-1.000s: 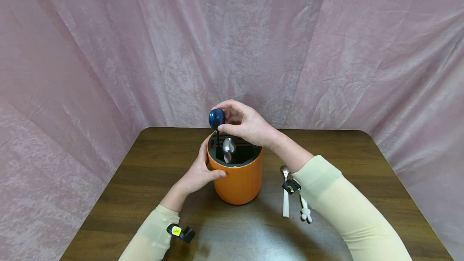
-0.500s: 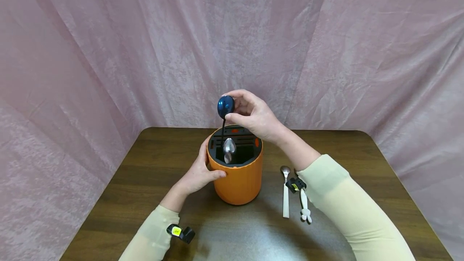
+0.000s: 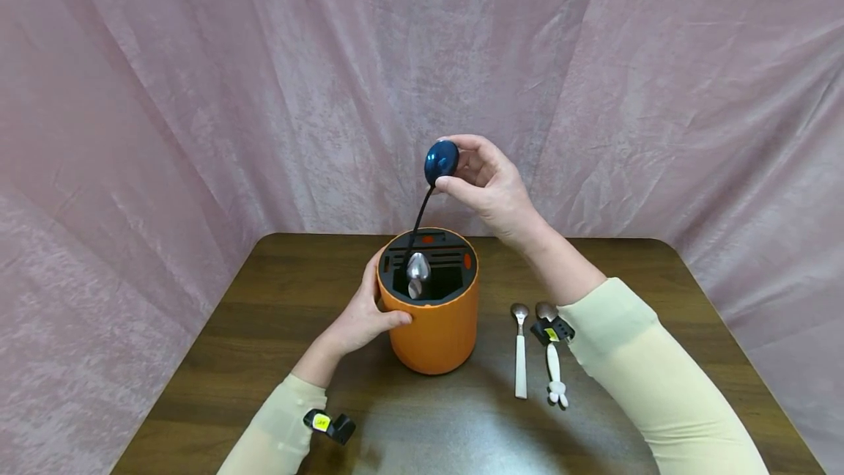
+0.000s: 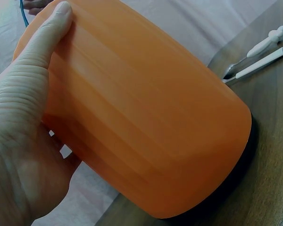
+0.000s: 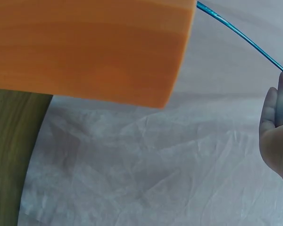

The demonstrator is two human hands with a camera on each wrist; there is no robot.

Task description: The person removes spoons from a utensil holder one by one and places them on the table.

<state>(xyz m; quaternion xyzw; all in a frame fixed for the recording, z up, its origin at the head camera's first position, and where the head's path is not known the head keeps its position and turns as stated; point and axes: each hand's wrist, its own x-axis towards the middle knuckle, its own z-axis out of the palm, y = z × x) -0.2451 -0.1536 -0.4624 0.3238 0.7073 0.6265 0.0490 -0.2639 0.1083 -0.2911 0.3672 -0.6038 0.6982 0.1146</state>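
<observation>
In the head view my right hand (image 3: 491,185) pinches a blue spoon (image 3: 441,160) by its bowl, above the orange holder (image 3: 435,332). Its thin handle slants down, with the lower end inside the holder's black slotted top (image 3: 433,240). The right wrist view shows the spoon's blue handle (image 5: 245,37) running from the orange wall to my fingers. My left hand (image 3: 365,314) grips the holder's left side, thumb in front; the left wrist view shows that thumb lying along the orange wall (image 4: 146,108). Silver spoons (image 3: 418,268) stand in the holder, bowls up.
Two more spoons lie on the wooden table (image 3: 297,299) right of the holder: one with a plain white handle (image 3: 521,366), one with a white rabbit-shaped handle (image 3: 556,380), partly under my right wrist's camera. A pink curtain (image 3: 422,79) hangs behind the table.
My right hand has moved up and to the right with the blue spoon, drawing more of its handle out of the holder. The left hand and the holder have stayed in place.
</observation>
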